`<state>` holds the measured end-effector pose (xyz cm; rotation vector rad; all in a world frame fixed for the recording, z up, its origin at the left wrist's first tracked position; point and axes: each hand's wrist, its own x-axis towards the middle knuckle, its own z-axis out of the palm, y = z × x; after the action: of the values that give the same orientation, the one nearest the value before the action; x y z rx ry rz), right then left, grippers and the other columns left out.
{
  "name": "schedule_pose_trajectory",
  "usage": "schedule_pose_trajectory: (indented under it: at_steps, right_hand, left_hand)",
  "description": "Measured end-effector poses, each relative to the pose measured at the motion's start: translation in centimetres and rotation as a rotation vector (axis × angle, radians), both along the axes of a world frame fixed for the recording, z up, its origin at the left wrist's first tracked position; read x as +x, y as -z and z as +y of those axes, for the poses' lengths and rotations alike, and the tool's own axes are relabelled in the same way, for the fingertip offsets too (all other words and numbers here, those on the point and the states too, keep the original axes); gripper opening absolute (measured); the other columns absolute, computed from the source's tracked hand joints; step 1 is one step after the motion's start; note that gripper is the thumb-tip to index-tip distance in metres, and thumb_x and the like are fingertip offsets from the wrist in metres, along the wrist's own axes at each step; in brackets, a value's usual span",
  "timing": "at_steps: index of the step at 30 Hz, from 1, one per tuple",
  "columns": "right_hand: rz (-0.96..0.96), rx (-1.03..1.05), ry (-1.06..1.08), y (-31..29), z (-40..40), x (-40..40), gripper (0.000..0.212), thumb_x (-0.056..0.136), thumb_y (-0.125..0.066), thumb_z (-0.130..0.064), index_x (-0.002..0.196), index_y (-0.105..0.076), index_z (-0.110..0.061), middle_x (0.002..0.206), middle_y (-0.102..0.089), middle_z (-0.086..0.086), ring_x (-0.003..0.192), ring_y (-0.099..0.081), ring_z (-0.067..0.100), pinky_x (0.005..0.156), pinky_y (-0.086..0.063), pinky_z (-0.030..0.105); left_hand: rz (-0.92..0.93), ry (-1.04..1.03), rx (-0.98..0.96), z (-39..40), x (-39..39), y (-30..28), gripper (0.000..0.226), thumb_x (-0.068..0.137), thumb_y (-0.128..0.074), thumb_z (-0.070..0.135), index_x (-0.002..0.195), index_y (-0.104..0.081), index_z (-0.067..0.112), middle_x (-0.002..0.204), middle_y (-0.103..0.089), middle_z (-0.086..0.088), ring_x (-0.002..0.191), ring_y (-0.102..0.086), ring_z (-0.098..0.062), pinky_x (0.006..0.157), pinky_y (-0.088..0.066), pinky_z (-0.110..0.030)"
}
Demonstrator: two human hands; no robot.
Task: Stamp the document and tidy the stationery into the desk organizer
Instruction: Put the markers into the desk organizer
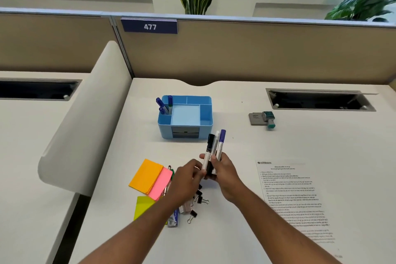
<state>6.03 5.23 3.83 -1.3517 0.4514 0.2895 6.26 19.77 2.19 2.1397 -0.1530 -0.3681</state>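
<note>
My right hand (225,170) grips a bunch of three markers (214,148), black, white and purple capped, upright over the desk. My left hand (188,180) touches the lower ends of the markers with its fingertips. The blue desk organizer (206,118) stands behind them with three blue markers (165,105) in its back left slot. The printed document (293,197) lies flat to the right. A stamp (269,119) rests against its grey ink pad (256,119) at the back right. Orange, pink and yellow sticky notes (150,178) and black binder clips (200,198) lie under my left arm.
A curved white divider (85,126) borders the desk on the left. A beige partition (257,53) marked 477 closes the back. A cable slot (321,99) opens at the back right. A pen (169,169) and a small stapler pack (174,218) lie near the notes.
</note>
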Motion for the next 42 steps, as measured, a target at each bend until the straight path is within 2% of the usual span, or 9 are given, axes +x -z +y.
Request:
schedule_pose_trajectory:
  at_steps: [4,7,11,15,20,23,34,39,42]
  right_hand:
    - [-0.015,-0.058,-0.025,-0.3,-0.6,-0.8,0.015,0.108,-0.047,-0.025,0.115,-0.057,-0.018,0.099,-0.074,0.006,0.082,-0.067,0.025,0.077,-0.06,0.038]
    - [-0.033,-0.107,-0.035,0.2,-1.0,-1.1,0.014,0.106,-0.051,-0.025,0.114,-0.061,-0.019,0.105,-0.074,0.01,0.095,-0.072,0.028,0.081,-0.061,0.04]
    - [-0.059,-0.22,-0.02,1.0,-0.9,-1.2,0.022,0.104,-0.055,-0.034,0.121,-0.06,-0.021,0.109,-0.073,0.004,0.104,-0.071,0.023,0.094,-0.06,0.043]
    - [-0.152,-0.319,-0.079,0.5,-0.4,-1.3,0.025,0.104,-0.055,-0.032,0.128,-0.056,-0.024,0.113,-0.068,0.0,0.106,-0.068,0.016,0.092,-0.06,0.034]
    - [-0.235,-0.452,-0.082,-0.1,-0.3,-1.8,0.02,0.104,-0.055,-0.021,0.124,-0.058,-0.025,0.104,-0.069,-0.004,0.096,-0.07,0.015,0.081,-0.062,0.028]
    - [-0.309,-0.483,-0.122,0.2,-0.7,-2.1,0.025,0.102,-0.057,-0.014,0.122,-0.063,-0.029,0.099,-0.072,-0.005,0.09,-0.073,0.017,0.075,-0.065,0.038]
    - [-0.861,-1.021,-0.289,0.8,-3.5,-0.4,0.028,0.092,-0.071,-0.01,0.114,-0.074,-0.028,0.145,-0.058,-0.012,0.148,-0.035,0.014,0.115,-0.029,0.017]
    - [-0.809,-0.987,-0.314,1.3,-3.9,-0.2,0.052,0.096,-0.069,-0.008,0.14,-0.06,-0.033,0.156,-0.046,-0.014,0.151,-0.029,0.011,0.12,-0.028,0.022]
    - [-0.62,-0.865,-0.146,1.2,-3.8,-0.7,0.059,0.096,-0.057,0.008,0.144,-0.053,-0.026,0.15,-0.053,-0.007,0.142,-0.04,0.001,0.115,-0.043,0.029]
  left_hand:
    - [-0.037,0.095,-0.002,-0.6,-0.3,-0.2,0.032,0.095,-0.063,0.028,0.126,-0.058,0.032,0.092,-0.071,0.014,0.08,-0.069,-0.003,0.073,-0.059,-0.028]
    - [-0.055,0.127,0.034,-0.2,-0.2,-0.2,0.016,0.089,-0.066,0.046,0.1,-0.066,0.035,0.083,-0.071,0.016,0.077,-0.067,-0.002,0.072,-0.057,-0.029]
    - [-0.03,-0.105,-0.031,-0.9,-0.3,-1.2,0.047,0.085,-0.053,0.069,0.091,-0.063,0.023,0.093,-0.065,0.007,0.087,-0.062,-0.009,0.072,-0.05,-0.023]
    - [0.296,-0.208,-0.378,-2.4,-0.1,-2.3,0.043,0.096,-0.042,0.059,0.125,-0.048,0.027,0.126,-0.059,0.003,0.112,-0.062,-0.015,0.09,-0.057,-0.036]
    - [0.429,-0.279,-0.52,-3.5,-0.3,-3.6,0.037,0.108,-0.029,0.04,0.115,-0.062,0.025,0.103,-0.074,-0.007,0.087,-0.073,-0.021,0.062,-0.058,-0.03]
    - [0.397,-0.342,-0.508,-3.4,0.0,-3.6,0.035,0.108,-0.033,0.033,0.112,-0.063,0.017,0.102,-0.074,-0.012,0.086,-0.075,-0.025,0.065,-0.061,-0.037]
    - [0.866,-0.327,-0.746,-1.5,1.4,-4.3,0.047,0.106,-0.035,0.035,0.125,-0.06,0.001,0.109,-0.07,-0.022,0.091,-0.067,-0.031,0.082,-0.053,-0.042]
    - [0.838,-0.286,-0.775,-1.9,1.7,-2.8,0.05,0.104,-0.039,0.046,0.129,-0.061,0.009,0.124,-0.067,-0.02,0.109,-0.061,-0.033,0.095,-0.043,-0.045]
    - [0.752,-0.28,-0.735,-2.1,1.8,-2.8,0.035,0.104,-0.046,0.033,0.126,-0.061,0.01,0.113,-0.071,-0.014,0.093,-0.066,-0.027,0.078,-0.052,-0.041]
